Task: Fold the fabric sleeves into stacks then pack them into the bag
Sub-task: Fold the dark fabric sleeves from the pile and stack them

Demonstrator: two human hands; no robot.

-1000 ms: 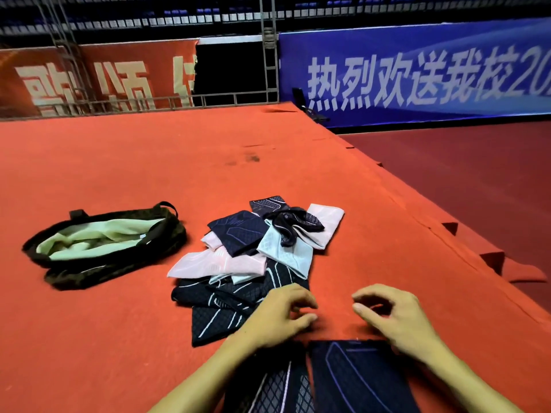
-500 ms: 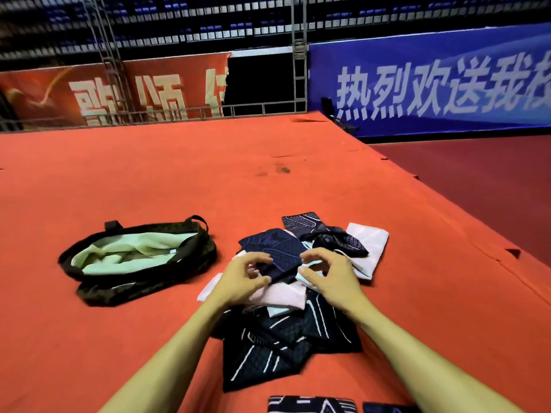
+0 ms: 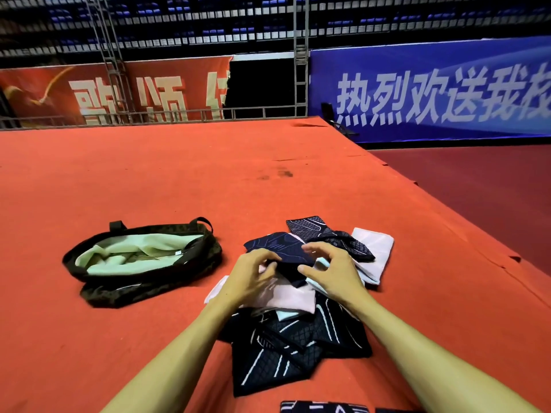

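A wide red carpet [image 3: 179, 180] covers the stage floor, and behind it hang a blue banner [image 3: 432, 93] and a red banner [image 3: 104, 93], both with white characters. On the carpet at the left lies the dark bag [image 3: 149, 289], open, showing a pale green lining [image 3: 134, 251]. Just right of the bag, apart from it, is the loose pile of fabric sleeves [image 3: 298, 338]: dark ones with white lines in front, a pink one [image 3: 292, 293] in the middle, a white one [image 3: 375, 242] at the far right. Both hands are on top of the pile. The left hand [image 3: 250, 278] has curled fingers and pinches the near edge of a navy sleeve [image 3: 277, 248]; the right hand [image 3: 334, 269], also curled, grips its right side.
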